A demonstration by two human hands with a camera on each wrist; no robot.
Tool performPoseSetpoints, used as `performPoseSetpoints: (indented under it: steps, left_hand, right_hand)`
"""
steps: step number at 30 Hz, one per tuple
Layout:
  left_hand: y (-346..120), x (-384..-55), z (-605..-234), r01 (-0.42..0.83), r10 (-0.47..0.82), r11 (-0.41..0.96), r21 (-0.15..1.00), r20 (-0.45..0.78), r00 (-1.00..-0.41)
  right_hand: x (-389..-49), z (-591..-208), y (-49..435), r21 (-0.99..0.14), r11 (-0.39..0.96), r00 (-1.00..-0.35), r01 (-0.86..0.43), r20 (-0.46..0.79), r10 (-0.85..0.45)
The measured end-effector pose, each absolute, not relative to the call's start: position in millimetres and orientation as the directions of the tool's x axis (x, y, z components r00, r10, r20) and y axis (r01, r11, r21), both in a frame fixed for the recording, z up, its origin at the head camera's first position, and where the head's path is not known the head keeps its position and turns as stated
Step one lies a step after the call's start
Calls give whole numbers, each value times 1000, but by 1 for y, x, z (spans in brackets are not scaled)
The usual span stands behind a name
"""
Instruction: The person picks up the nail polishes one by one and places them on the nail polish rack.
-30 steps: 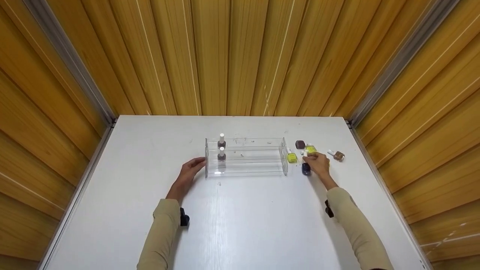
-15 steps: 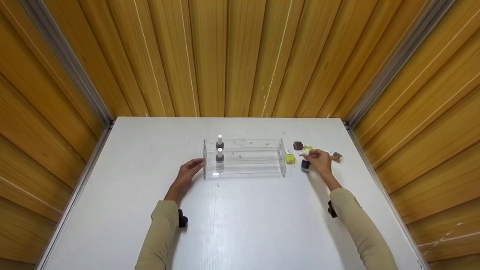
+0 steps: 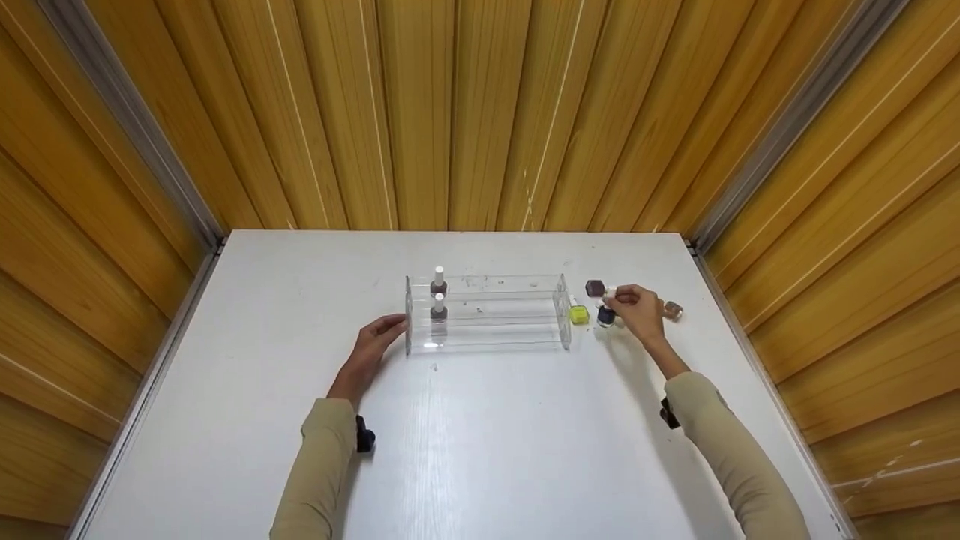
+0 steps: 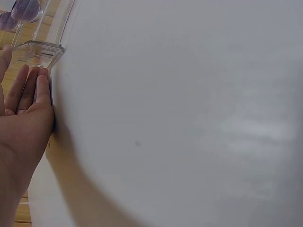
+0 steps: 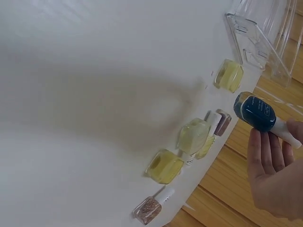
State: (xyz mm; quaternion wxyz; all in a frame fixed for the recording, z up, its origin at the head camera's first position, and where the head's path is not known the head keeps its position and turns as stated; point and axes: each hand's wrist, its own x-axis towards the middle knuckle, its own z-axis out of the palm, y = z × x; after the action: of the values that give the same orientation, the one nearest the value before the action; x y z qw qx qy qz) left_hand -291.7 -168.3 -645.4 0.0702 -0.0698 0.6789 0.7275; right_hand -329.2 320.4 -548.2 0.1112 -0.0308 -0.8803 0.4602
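Observation:
My right hand point(image 3: 637, 309) pinches the white cap of a dark blue nail polish bottle point(image 5: 258, 112), thumb on one side and fingers on the other. The bottle hangs cap up above the table, to the right of a clear acrylic rack point(image 3: 495, 346). At the rack's left end, my left hand point(image 3: 377, 341) touches the side panel with fairly straight fingers point(image 4: 43, 90); its thumb stands apart. Two nail polish bottles with white caps stand at the left of the rack: one on the back tier point(image 3: 439, 285), another on the tier before it point(image 3: 439, 309).
Several nail polish bottles lie right of the rack: a yellow one point(image 3: 578, 315) beside its end panel, a dark brownish one point(image 3: 595, 288), a glittery brown one point(image 5: 147, 210), a pale yellow one point(image 5: 194, 135). The white table point(image 3: 480, 442) meets wood-patterned walls point(image 3: 420, 112).
The right hand has raised the dark blue nail polish bottle off the table, and it now hangs more upright. The left hand stays at the rack's left end.

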Motion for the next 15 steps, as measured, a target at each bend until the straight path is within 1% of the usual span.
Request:
performPoseSetpoints:
  steps: [7, 15]
  left_hand:
    - [-168, -291, -644, -179, 7, -91, 980, -179, -984]
    - [-168, -290, -644, -219, 11, -84, 972, -219, -976]
  right_hand:
    - [-327, -541, 306, -815, 571, -968, -97, 211, 136]
    - [-322, -530, 286, -832, 527, -967, -174, 246, 70]
